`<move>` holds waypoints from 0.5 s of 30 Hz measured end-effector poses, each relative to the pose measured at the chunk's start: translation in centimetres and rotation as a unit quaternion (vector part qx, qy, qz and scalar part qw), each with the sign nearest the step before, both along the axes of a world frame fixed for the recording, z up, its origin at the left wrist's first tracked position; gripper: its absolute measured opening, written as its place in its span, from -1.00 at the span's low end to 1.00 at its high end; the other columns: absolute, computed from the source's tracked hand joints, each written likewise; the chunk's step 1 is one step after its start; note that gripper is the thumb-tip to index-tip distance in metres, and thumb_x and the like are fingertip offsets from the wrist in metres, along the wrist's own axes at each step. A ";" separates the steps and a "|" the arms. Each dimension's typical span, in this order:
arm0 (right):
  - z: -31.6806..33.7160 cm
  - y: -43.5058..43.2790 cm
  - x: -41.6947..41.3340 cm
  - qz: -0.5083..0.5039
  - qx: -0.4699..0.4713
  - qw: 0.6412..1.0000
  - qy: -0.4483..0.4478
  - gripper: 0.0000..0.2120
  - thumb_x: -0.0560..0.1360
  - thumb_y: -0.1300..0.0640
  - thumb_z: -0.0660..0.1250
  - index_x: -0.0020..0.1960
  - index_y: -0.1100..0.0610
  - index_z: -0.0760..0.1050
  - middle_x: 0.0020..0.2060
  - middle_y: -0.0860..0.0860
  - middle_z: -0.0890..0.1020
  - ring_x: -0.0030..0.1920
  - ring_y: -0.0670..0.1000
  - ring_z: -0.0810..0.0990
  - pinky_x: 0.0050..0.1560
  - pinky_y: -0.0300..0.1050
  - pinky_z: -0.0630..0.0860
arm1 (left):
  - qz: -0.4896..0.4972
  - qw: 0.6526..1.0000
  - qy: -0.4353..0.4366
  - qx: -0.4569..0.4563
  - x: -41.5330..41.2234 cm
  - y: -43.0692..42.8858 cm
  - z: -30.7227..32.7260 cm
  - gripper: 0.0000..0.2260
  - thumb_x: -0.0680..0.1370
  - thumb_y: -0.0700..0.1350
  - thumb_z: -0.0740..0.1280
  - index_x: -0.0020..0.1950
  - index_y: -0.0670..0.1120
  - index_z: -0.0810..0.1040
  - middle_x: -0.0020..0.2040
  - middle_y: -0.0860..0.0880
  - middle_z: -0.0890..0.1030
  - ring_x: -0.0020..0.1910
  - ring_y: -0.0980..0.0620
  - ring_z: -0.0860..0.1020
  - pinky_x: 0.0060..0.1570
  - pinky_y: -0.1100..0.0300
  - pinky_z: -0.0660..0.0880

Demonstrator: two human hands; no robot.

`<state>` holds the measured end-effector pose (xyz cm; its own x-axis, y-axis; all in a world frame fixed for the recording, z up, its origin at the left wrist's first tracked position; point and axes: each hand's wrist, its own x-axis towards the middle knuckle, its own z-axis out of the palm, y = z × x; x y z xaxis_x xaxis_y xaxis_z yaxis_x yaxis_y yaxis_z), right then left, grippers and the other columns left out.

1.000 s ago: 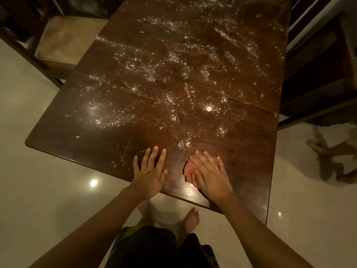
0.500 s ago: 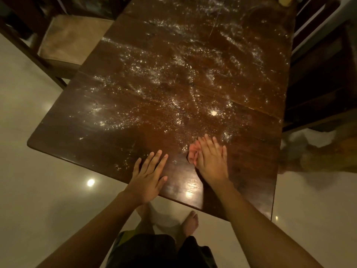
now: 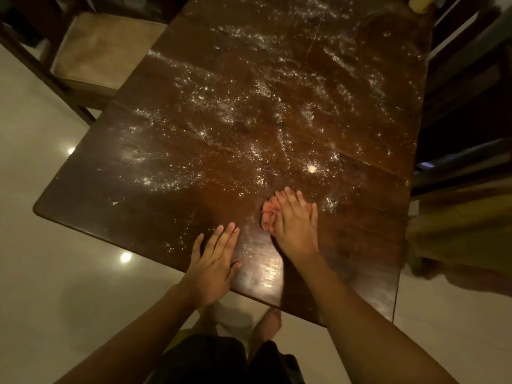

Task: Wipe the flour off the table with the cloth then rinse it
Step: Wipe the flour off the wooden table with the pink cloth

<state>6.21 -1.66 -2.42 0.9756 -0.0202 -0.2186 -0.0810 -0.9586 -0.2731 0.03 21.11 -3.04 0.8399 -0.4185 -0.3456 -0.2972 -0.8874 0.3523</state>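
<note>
- The cloth [image 3: 268, 214] lies on the table [image 3: 110, 195], under my right hand [image 3: 296, 225].
- My left hand [image 3: 214, 266] rests at the cloth's 8 o'clock.
- Flour [image 3: 249, 106] spreads at its 12 o'clock.

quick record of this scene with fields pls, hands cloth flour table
table: dark wood, glossy near the front edge
flour: scattered over the middle and far part
cloth: pink, bunched, under the right hand
right hand: fingers straight, pressing the cloth onto the table
left hand: flat on the table by its front edge, apart from the cloth
stage: most flour not yet wiped
</note>
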 end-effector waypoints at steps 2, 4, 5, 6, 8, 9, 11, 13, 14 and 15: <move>-0.1 2.1 0.2 0.048 0.005 0.999 -0.003 -0.50 0.67 -0.04 -0.04 0.61 -0.09 0.11 0.62 -0.10 0.05 0.62 0.00 -0.11 0.56 0.28 -0.18 | 0.002 1.000 -0.004 0.005 0.0 0.1 -0.1 -0.40 0.64 0.20 -0.10 0.60 -0.02 -0.19 0.62 0.02 -0.09 0.56 0.09 -0.22 0.44 -0.06 -0.32; -0.4 2.4 -1.2 0.184 -0.011 0.983 -0.018 -0.50 0.67 -0.05 -0.02 0.60 -0.07 0.16 0.61 -0.07 0.13 0.62 0.02 -0.01 0.55 0.31 -0.07 | 0.004 1.000 0.003 0.003 -0.1 0.0 0.0 -0.38 0.64 0.20 -0.06 0.61 -0.05 -0.16 0.61 -0.04 0.09 0.57 0.03 -0.08 0.44 -0.08 -0.21; -0.5 1.7 -1.9 0.244 -0.018 0.969 -0.026 -0.51 0.67 -0.05 0.01 0.59 -0.06 0.20 0.60 -0.06 0.18 0.61 0.03 0.05 0.55 0.29 -0.02 | 0.004 1.000 0.005 0.001 -0.1 0.0 0.1 -0.37 0.64 0.20 -0.06 0.61 -0.06 -0.16 0.60 -0.05 0.14 0.56 0.01 -0.03 0.44 -0.09 -0.17; -0.5 0.6 -2.4 0.286 -0.019 0.957 -0.029 -0.52 0.67 -0.05 0.03 0.58 -0.06 0.22 0.59 -0.06 0.21 0.60 0.02 0.10 0.55 0.26 0.00 | 0.003 1.000 0.005 0.003 0.0 0.0 0.2 -0.37 0.64 0.20 -0.07 0.61 -0.07 -0.14 0.59 -0.06 0.16 0.56 0.00 0.00 0.44 -0.10 -0.15; -0.5 -2.0 -2.6 0.308 -0.034 0.950 -0.032 -0.52 0.67 -0.06 0.04 0.58 -0.10 0.20 0.59 -0.09 0.21 0.60 0.01 0.13 0.55 0.21 -0.02 | 0.001 1.000 0.012 0.014 0.0 0.0 0.4 -0.39 0.64 0.21 -0.10 0.61 -0.08 -0.07 0.60 -0.04 0.15 0.56 0.01 0.01 0.45 -0.09 -0.18; -0.4 -3.0 -2.3 0.276 -0.045 0.960 -0.028 -0.52 0.66 -0.06 0.02 0.58 -0.13 0.18 0.59 -0.11 0.18 0.60 0.00 0.12 0.56 0.20 -0.05 | 0.001 1.000 0.016 0.016 0.0 0.0 0.6 -0.39 0.64 0.21 -0.12 0.61 -0.07 -0.07 0.61 -0.03 0.10 0.56 0.02 -0.04 0.45 -0.07 -0.24; -0.2 -3.5 -1.1 0.125 -0.034 0.992 -0.008 -0.53 0.68 -0.05 0.01 0.59 -0.16 0.14 0.60 -0.15 0.12 0.61 -0.02 0.03 0.57 0.20 -0.12 | -0.002 1.000 0.016 0.005 0.2 0.0 0.8 -0.40 0.64 0.22 -0.15 0.60 0.00 -0.20 0.61 0.05 -0.15 0.56 0.07 -0.24 0.42 -0.02 -0.41; 0.1 -1.7 0.7 -0.042 0.001 0.999 0.004 -0.54 0.69 -0.01 0.04 0.58 -0.14 0.17 0.61 -0.14 0.11 0.62 -0.02 -0.03 0.57 0.25 -0.16 | 0.003 1.000 0.029 -0.008 0.2 -0.1 0.8 -0.42 0.64 0.21 -0.15 0.56 0.06 -0.34 0.56 0.12 -0.35 0.52 0.11 -0.39 0.39 0.00 -0.50; 0.3 -0.3 1.4 -0.097 0.016 0.995 0.010 -0.54 0.69 0.01 0.06 0.58 -0.13 0.19 0.61 -0.13 0.11 0.62 0.00 -0.05 0.57 0.26 -0.18 | 0.007 0.999 0.033 -0.011 0.3 -0.1 1.0 -0.42 0.65 0.20 -0.13 0.55 0.07 -0.36 0.54 0.13 -0.38 0.51 0.11 -0.41 0.38 0.00 -0.50; 0.3 1.1 1.7 -0.120 0.026 0.992 0.016 -0.53 0.68 0.02 0.07 0.58 -0.12 0.18 0.62 -0.12 0.09 0.62 0.01 -0.08 0.56 0.26 -0.20 | 0.006 0.999 0.038 -0.009 0.4 -0.1 1.1 -0.42 0.65 0.20 -0.13 0.54 0.07 -0.37 0.53 0.14 -0.41 0.50 0.12 -0.42 0.37 0.00 -0.50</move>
<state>7.88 -0.58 -2.07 0.9367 -0.2380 -0.2569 -0.3142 -0.8952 -0.3160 0.45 21.00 -1.91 0.8170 -0.4147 -0.4007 -0.2575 -0.8841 0.3899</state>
